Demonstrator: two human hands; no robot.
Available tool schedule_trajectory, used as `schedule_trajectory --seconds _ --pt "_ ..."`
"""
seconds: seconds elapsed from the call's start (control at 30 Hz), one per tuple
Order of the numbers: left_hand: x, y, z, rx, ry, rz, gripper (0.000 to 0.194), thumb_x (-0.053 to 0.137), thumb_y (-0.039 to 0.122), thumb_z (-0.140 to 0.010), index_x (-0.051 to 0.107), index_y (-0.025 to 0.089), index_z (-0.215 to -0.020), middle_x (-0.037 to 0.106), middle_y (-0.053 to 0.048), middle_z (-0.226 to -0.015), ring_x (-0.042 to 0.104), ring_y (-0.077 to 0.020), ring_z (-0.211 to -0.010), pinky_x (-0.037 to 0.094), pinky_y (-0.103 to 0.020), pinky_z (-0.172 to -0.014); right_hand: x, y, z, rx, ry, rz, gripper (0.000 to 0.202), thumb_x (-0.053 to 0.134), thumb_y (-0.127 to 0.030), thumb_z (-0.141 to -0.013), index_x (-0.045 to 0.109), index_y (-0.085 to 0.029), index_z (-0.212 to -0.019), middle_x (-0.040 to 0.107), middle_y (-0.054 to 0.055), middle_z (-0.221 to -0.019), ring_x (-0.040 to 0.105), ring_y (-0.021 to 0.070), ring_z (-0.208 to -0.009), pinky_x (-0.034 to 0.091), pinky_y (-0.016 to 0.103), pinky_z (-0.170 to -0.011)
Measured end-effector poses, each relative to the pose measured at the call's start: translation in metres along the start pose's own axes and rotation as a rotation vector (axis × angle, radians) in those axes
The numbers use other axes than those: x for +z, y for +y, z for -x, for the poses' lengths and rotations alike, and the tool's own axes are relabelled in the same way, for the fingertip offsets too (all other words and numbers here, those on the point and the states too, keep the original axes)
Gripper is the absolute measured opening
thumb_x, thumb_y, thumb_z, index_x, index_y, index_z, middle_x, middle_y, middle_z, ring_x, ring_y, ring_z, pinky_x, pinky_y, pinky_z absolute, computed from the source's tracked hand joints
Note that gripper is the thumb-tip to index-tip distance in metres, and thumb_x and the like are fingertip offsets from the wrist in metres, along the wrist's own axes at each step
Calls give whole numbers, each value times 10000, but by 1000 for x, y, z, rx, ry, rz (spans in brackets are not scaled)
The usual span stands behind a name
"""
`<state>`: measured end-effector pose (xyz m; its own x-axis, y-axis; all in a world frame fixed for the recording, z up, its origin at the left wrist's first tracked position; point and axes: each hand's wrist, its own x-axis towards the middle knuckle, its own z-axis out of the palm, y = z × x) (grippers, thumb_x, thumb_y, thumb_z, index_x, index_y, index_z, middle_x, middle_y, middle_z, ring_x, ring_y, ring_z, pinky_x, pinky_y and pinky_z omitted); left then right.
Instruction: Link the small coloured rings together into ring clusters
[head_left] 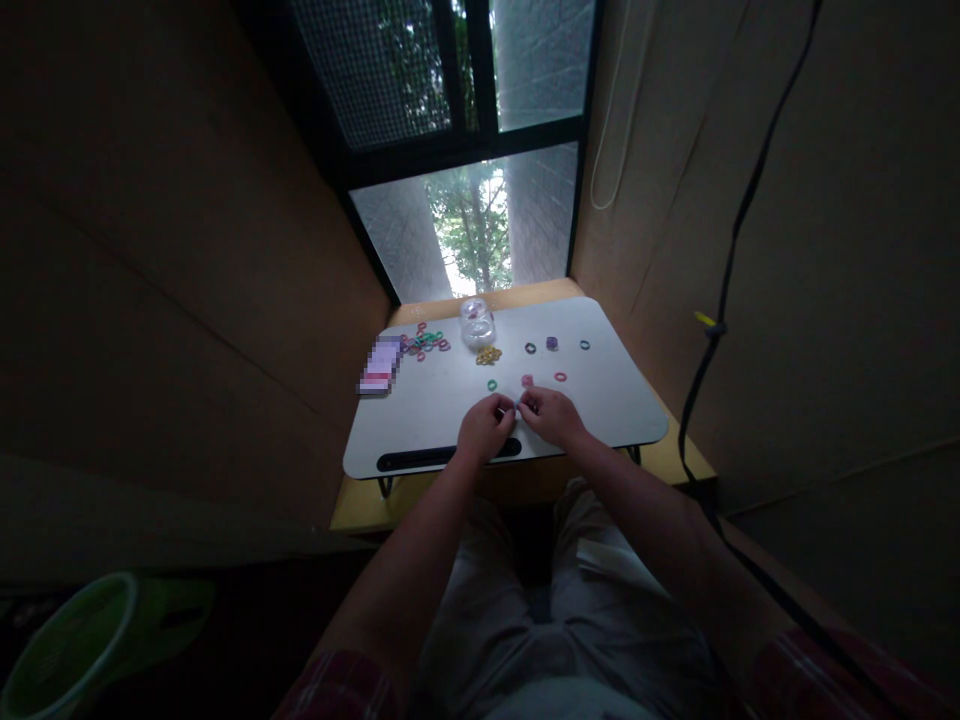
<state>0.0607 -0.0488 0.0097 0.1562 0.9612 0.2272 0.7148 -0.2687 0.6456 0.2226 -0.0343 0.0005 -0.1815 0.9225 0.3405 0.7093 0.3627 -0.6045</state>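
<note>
Left hand [486,428] and right hand [551,415] pinch together on a tiny bluish piece [517,404]; just beyond lies a round green ring [492,390]; leftward, smooth white board [412,420] spreads wide, front edge near.

A dark-framed window [469,153] shows leafy trees [476,225] through its panes. A brown wall [195,200] runs left of the window, another to its right. Just right of the window hangs a looped pale cord [601,207]; farther right, a black cable [727,265] with a yellow tie [703,319]. Well below and left of the window stands a green plastic basket [133,605].
</note>
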Motion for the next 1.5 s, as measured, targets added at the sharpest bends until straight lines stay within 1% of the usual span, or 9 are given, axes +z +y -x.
schedule_trajectory --seconds 0.3,0.6,1.1,1.5 --pt "1 -2 0 22 13 3 116 546 266 -816 625 202 -872 646 -4 -771 559 -118 -665 404 -240 -636 0 -1 0 -4 -1 10 129 541 -290 -800 619 -204 -744 638 4 -675 519 124 -592 316 234 -579" --pt "1 -1 -1 17 4 -14 120 546 277 -820 624 198 -867 647 -4 -780 550 -117 -661 401 -246 -648 0 -1 -1 -2 -1 20 123 553 -281 -796 621 -197 -738 643 8 -673 521 122 -585 312 231 -569" --pt "1 -1 0 10 13 -10 123 550 278 -820 629 194 -864 651 -8 -777 551 -117 -660 391 -240 -624 0 0 0 -3 4 6 134 552 -288 -801 636 -200 -748 649 8 -685 522 121 -587 311 234 -571" --pt "1 -1 0 7 14 -26 111 558 274 -813 626 198 -855 642 0 -758 541 -114 -645 393 -243 -625 -1 -2 0 3 -3 8 136 544 -293 -804 615 -198 -737 640 9 -676 517 121 -588 317 228 -572"
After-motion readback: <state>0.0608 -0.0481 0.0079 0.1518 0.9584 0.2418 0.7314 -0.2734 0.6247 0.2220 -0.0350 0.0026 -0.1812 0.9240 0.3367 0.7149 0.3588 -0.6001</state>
